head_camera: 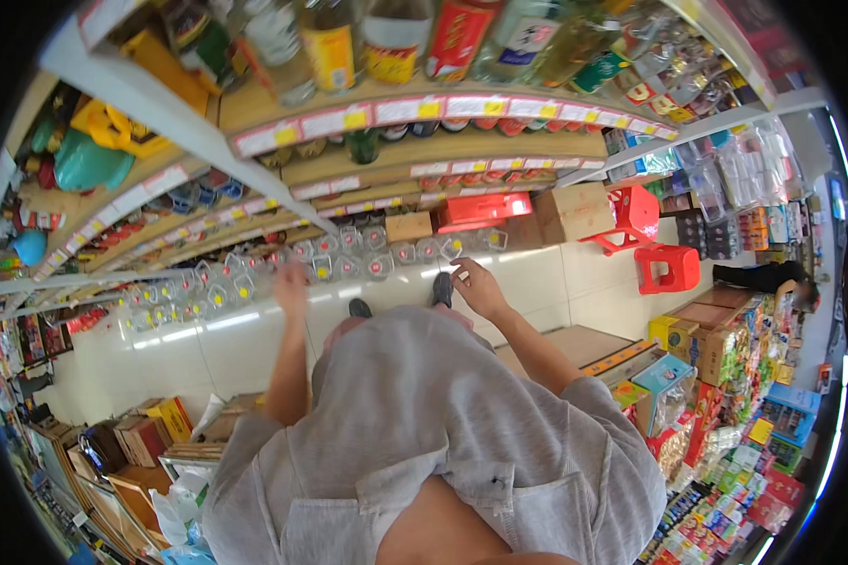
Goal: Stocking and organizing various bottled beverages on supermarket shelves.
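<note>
Both my hands hang in front of me over the tiled floor, beside a shelf of bottles. My left hand (291,286) is blurred and appears over the edge of a row of clear plastic jugs (346,266) with red and yellow caps. Whether its fingers hold anything cannot be told. My right hand (475,286) has bent, spread fingers with nothing between them, just above my dark shoe (442,289). Glass bottles with yellow labels (328,53) and a red-labelled bottle (459,42) stand on the upper shelf.
Cardboard boxes (576,212) and red plastic stools (668,268) stand at the right of the shelf base. Behind them, a person in dark clothes (760,276) is near packed goods. Stacked cartons (141,439) lie at lower left; a blue box (664,383) is at my right.
</note>
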`<state>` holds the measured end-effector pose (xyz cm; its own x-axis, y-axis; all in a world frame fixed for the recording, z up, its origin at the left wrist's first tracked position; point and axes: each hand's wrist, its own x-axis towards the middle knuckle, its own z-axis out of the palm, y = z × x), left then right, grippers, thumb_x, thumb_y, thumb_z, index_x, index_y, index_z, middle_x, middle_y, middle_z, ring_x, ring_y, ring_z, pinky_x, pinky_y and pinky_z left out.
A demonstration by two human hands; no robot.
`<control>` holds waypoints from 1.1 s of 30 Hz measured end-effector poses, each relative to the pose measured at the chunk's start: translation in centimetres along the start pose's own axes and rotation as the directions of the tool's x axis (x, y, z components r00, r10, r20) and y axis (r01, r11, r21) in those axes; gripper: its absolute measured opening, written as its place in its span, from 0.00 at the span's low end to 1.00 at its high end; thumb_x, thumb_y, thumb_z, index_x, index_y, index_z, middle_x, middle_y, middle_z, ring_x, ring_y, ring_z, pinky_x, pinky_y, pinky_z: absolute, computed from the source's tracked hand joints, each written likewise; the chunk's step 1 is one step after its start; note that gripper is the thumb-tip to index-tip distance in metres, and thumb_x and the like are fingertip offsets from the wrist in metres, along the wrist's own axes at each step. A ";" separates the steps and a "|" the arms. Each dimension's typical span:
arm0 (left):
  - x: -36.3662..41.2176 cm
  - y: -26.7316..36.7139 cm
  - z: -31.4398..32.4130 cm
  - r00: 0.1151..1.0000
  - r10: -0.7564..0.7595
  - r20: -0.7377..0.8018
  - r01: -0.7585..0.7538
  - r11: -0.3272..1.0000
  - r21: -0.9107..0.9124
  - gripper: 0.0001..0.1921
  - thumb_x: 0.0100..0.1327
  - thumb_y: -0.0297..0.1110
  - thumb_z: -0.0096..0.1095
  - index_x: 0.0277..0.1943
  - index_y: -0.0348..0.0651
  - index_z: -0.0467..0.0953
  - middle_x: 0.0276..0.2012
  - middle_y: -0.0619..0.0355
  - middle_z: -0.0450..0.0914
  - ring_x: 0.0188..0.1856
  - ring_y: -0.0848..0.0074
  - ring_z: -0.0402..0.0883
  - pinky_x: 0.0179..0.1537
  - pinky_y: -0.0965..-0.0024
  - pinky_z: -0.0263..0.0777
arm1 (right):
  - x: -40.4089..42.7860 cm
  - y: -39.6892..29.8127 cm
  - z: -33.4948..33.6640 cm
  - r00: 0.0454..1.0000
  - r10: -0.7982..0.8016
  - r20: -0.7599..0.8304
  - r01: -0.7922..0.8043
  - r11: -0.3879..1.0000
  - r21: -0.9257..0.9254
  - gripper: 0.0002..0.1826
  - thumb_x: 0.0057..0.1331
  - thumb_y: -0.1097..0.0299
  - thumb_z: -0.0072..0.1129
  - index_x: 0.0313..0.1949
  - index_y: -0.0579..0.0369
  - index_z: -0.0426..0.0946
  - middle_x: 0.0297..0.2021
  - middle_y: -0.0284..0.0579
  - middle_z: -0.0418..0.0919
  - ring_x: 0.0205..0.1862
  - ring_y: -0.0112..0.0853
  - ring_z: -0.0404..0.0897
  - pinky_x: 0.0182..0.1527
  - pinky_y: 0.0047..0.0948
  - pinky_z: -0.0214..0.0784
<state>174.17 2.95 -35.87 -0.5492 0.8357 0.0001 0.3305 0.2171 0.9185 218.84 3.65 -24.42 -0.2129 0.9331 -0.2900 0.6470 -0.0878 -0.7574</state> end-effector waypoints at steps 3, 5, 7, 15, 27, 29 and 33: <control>-6.3 12.2 8.3 0.808 -0.113 0.578 0.210 0.972 -0.103 0.11 0.73 0.33 0.58 0.52 0.41 0.83 0.31 0.59 0.84 0.29 0.79 0.81 0.33 0.69 0.76 | 1.5 -0.6 -3.8 1.000 -0.001 -0.021 0.003 0.996 0.086 0.21 0.71 0.67 0.59 0.61 0.58 0.75 0.46 0.49 0.86 0.38 0.41 0.86 0.45 0.38 0.78; -8.7 21.1 12.2 0.698 0.083 0.711 0.024 0.990 -0.139 0.13 0.72 0.34 0.63 0.54 0.40 0.82 0.31 0.56 0.84 0.30 0.82 0.82 0.34 0.71 0.77 | 2.6 0.3 -4.7 0.998 -0.032 -0.060 0.039 0.993 0.112 0.21 0.70 0.69 0.59 0.61 0.58 0.75 0.46 0.50 0.85 0.40 0.39 0.86 0.45 0.36 0.78; -10.1 28.7 14.9 0.675 0.260 0.690 -0.203 0.965 -0.166 0.13 0.72 0.35 0.64 0.54 0.40 0.82 0.31 0.55 0.84 0.30 0.81 0.83 0.35 0.71 0.77 | 3.8 -0.1 -6.5 1.000 0.007 -0.025 0.000 0.962 0.274 0.20 0.69 0.70 0.60 0.60 0.57 0.75 0.44 0.49 0.85 0.40 0.37 0.85 0.45 0.35 0.78; -3.8 38.1 18.6 0.824 0.566 -0.006 -0.565 0.823 -0.060 0.13 0.70 0.32 0.69 0.53 0.36 0.80 0.43 0.50 0.81 0.43 0.67 0.82 0.47 0.65 0.75 | 5.2 3.7 -11.0 0.963 -0.228 -0.144 0.266 0.892 0.365 0.17 0.74 0.71 0.57 0.60 0.59 0.74 0.46 0.47 0.85 0.43 0.32 0.86 0.46 0.32 0.80; 3.0 45.1 19.4 0.644 0.643 -0.414 -0.592 0.762 0.263 0.34 0.58 0.32 0.81 0.63 0.34 0.67 0.55 0.48 0.70 0.57 0.61 0.73 0.58 0.60 0.71 | 3.9 14.3 -10.9 0.991 -0.133 -0.027 0.134 0.918 0.374 0.14 0.72 0.69 0.58 0.54 0.61 0.80 0.43 0.52 0.87 0.37 0.36 0.87 0.42 0.34 0.78; 3.5 44.6 19.8 0.672 0.567 -0.477 -0.553 0.812 0.187 0.35 0.58 0.32 0.81 0.63 0.34 0.67 0.55 0.47 0.70 0.57 0.61 0.74 0.58 0.60 0.71 | 3.4 15.1 -11.3 0.991 -0.131 0.031 0.112 0.928 0.354 0.15 0.74 0.73 0.54 0.57 0.58 0.77 0.41 0.47 0.85 0.34 0.31 0.85 0.36 0.30 0.77; 3.5 44.1 20.1 0.659 0.597 -0.457 -0.585 0.789 0.186 0.37 0.58 0.31 0.81 0.65 0.33 0.65 0.57 0.46 0.68 0.58 0.59 0.73 0.59 0.60 0.72 | 3.1 16.1 -12.3 0.985 -0.114 0.128 0.063 0.936 0.346 0.14 0.74 0.72 0.56 0.57 0.57 0.78 0.42 0.45 0.85 0.35 0.31 0.86 0.37 0.29 0.77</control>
<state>202.26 25.60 -3.33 -0.5160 0.4499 0.7289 0.7248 -0.2241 0.6514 237.55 9.43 -30.32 -0.3766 0.8848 -0.2744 0.3389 -0.1441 -0.9297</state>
